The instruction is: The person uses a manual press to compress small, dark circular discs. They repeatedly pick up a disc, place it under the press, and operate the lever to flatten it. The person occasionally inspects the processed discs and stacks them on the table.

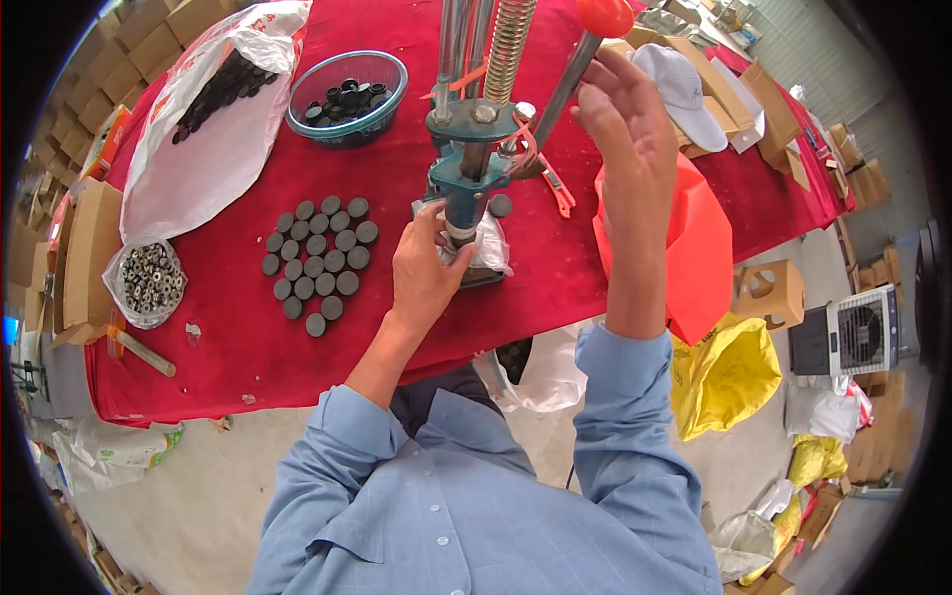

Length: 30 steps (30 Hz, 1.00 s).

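A green hand press (466,183) with a coil spring (511,50) and steel posts stands on the red-covered table. My left hand (424,266) is at its lower end, thumb and fingers closed around the foot of the ram; what they pinch there is mostly hidden. White plastic (491,246) lies beside the fingertips. My right hand (635,124) is raised beside the press lever (567,94), under its red knob (605,15), with fingers spread and not wrapped round it. A single black cap (499,205) sits right of the press, near an orange-red cutter (560,190).
Left of the press lies a group of black caps (315,266). Beyond are a clear tub (347,99) of black parts and a white bag (213,149). A bag of metal parts (149,283) sits far left. Right are a red-orange bag (699,248) and a white cap (679,94).
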Motion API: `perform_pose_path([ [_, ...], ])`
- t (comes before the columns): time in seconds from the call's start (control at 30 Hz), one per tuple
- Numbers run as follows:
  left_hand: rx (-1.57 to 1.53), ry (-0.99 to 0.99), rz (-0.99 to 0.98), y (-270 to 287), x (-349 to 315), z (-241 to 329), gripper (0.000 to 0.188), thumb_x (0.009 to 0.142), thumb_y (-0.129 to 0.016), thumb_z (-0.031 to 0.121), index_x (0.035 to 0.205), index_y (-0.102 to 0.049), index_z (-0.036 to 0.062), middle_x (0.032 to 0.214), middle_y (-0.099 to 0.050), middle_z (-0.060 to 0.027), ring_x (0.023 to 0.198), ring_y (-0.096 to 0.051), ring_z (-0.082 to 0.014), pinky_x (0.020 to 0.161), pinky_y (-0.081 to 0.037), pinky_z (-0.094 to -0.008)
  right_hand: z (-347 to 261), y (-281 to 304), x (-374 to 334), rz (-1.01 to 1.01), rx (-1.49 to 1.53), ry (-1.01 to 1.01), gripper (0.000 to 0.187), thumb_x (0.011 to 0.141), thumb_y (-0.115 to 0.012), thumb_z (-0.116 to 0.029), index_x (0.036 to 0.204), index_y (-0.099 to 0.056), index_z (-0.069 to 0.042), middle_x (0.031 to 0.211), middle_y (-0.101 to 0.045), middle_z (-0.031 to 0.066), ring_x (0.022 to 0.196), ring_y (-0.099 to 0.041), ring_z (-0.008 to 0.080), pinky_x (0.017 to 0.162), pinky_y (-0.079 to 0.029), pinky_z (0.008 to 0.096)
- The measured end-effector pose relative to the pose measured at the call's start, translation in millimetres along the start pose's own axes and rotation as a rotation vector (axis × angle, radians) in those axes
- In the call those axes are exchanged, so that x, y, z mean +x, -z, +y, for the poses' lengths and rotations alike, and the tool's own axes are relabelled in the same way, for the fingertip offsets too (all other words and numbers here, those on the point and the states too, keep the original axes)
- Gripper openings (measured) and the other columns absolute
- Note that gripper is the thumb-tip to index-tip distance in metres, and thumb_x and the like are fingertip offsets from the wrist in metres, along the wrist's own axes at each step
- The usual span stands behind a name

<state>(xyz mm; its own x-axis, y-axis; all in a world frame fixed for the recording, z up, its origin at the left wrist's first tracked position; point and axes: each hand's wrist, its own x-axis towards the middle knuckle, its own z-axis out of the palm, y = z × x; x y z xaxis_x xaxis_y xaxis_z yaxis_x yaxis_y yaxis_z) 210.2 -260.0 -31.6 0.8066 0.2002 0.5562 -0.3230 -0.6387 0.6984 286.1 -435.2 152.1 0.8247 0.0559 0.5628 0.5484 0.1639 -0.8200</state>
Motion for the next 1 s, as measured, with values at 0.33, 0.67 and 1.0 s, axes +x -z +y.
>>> perform_pose_path([
  [0.33, -0.01, 0.019, 0.007, -0.9, 0.6, -4.2, 0.067, 0.077, -0.087, 0.003, 0.135, -0.054, 0.0012, 0.116, -0.073, -0.0148, 0.086, -0.068, -0.0219, 0.077, -0.055, -0.0346, -35.4, -16.0, 47.8, -0.18, 0.149, -0.016, 0.057, 0.106, -0.062, -0.027, 0.153, -0.044, 0.001, 0.114, -0.071, 0.0123, 0.1, -0.071, 0.0202, 0.088, -0.055, 0.0335],
  [0.67, 0.013, 0.067, 0.003, 12.8, -11.4, -1.0, 0.064, 0.078, -0.086, 0.002, 0.134, -0.056, 0.0015, 0.111, -0.071, -0.0119, 0.084, -0.065, -0.0196, 0.079, -0.055, -0.0331, 102.7, 65.0, -27.3, -0.155, -0.667, -0.089, 0.048, 0.092, -0.074, -0.013, 0.138, -0.061, -0.004, 0.119, -0.071, 0.0127, 0.097, -0.071, 0.0215, 0.083, -0.056, 0.0382],
  [1.0, 0.311, 0.075, -0.144, 80.5, -72.1, -12.2, 0.047, 0.077, -0.082, 0.002, 0.121, -0.063, 0.0025, 0.109, -0.069, -0.0131, 0.097, -0.065, -0.0314, 0.084, -0.053, -0.043, 158.0, 67.8, -102.4, -0.251, -0.631, -0.375, 0.035, 0.092, -0.069, -0.002, 0.126, -0.061, 0.0, 0.121, -0.065, 0.0124, 0.105, -0.071, 0.0245, 0.088, -0.058, 0.0372],
])
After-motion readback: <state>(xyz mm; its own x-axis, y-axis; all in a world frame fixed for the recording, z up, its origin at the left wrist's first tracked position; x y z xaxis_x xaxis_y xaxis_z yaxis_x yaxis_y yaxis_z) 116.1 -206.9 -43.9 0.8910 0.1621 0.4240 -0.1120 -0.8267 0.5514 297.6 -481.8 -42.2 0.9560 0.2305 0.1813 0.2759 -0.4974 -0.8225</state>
